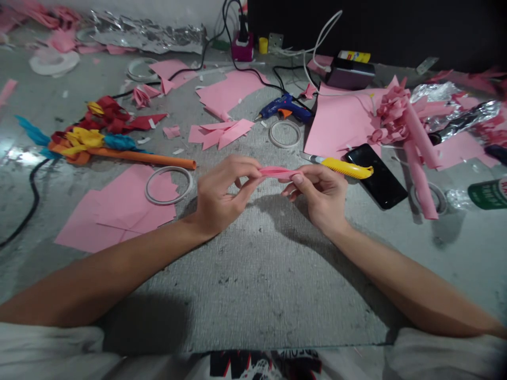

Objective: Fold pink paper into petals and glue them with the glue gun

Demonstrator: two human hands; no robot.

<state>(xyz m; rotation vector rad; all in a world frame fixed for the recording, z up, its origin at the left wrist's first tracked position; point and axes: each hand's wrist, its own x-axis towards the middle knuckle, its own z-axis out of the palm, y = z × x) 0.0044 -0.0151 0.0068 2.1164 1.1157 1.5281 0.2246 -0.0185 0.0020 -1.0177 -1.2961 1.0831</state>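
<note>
A small folded pink paper piece (277,172) is stretched between my two hands above the middle of the grey table (253,274). My left hand (224,192) pinches its left end between thumb and fingers. At its right end my right hand (320,195) grips it, with the thumb on top and the other fingers curled below. A thin gap shows between the layers of the paper. Just beyond my right hand lies a yellow cutter (346,168), its tip resting near a black phone (378,177).
Pink sheets (119,211) with a tape ring (169,185) lie left. Behind are folded pink pieces (222,133), a blue glue gun (287,107) and another ring (285,133). An orange-stemmed paper flower (142,157) lies left; pink rolls (422,179) and a green can (489,194) are right.
</note>
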